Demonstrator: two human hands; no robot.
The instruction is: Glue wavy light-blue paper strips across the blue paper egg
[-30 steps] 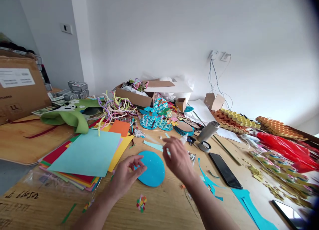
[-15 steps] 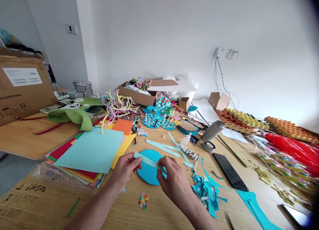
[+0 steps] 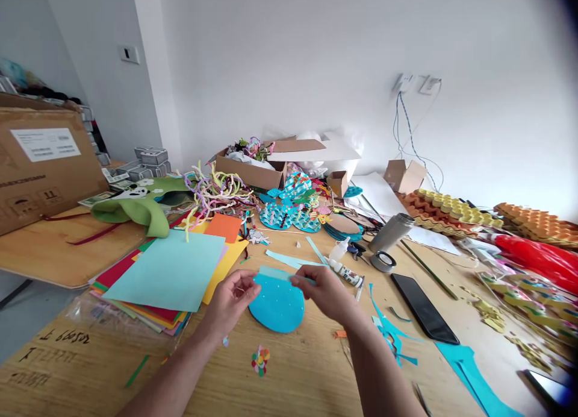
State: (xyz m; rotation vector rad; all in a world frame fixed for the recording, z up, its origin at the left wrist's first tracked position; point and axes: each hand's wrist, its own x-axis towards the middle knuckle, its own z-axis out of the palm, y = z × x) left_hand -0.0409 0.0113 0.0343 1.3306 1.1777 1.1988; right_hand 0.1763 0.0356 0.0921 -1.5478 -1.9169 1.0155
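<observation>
A pale aqua paper strip (image 3: 274, 273) stretches level between my two hands, over the far edge of a blue paper disc (image 3: 277, 308) dotted with small white specks. My left hand (image 3: 235, 293) pinches the strip's left end between thumb and fingers. At the other end my right hand (image 3: 318, 284) is closed on the strip, its fingertips partly hiding it. The disc lies flat on the wooden table. More pale aqua strips (image 3: 289, 260) lie just beyond it, beside a white glue bottle (image 3: 339, 249) and a paint tube (image 3: 345, 272).
Left of my hands is a stack of coloured paper (image 3: 167, 272). Confetti dots (image 3: 261, 361) lie in front of the disc. To the right are blue paper scraps (image 3: 392, 338), a black phone (image 3: 424, 308) and a grey metal flask (image 3: 392, 231). Pipe cleaners (image 3: 217, 191) are heaped behind.
The strip has moved away from me, from across the disc to its far edge, and is now more level. My right hand has shifted outward and away with it.
</observation>
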